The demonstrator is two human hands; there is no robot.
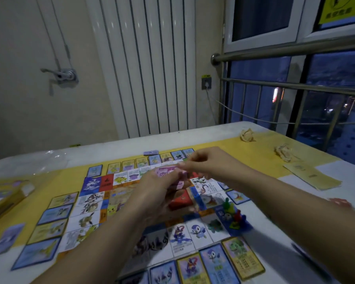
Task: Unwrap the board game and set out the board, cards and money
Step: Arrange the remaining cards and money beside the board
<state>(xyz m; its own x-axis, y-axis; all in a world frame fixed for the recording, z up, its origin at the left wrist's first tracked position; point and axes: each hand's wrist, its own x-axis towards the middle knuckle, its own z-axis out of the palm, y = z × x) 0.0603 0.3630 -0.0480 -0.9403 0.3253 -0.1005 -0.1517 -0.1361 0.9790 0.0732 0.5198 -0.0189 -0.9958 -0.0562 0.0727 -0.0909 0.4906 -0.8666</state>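
The game board (86,212) lies flat on the table, printed with cartoon creatures. Picture cards (242,257) line its edges on the left, far and near sides. Above the board's middle my left hand (158,191) grips a stack of pink play money (166,173). My right hand (201,165) pinches the top pink note at the stack's far end. A red card deck (180,199) sits on the board under my hands. Coloured pawns (234,216) stand at the board's right corner.
The yellow game box (2,199) rests at the left table edge, clear wrapping (49,160) behind it. Two crumpled paper balls (247,135) and a tan sheet (312,175) lie at the right. A small purple stack (151,153) sits beyond the far cards. A loose card (6,238) lies near left.
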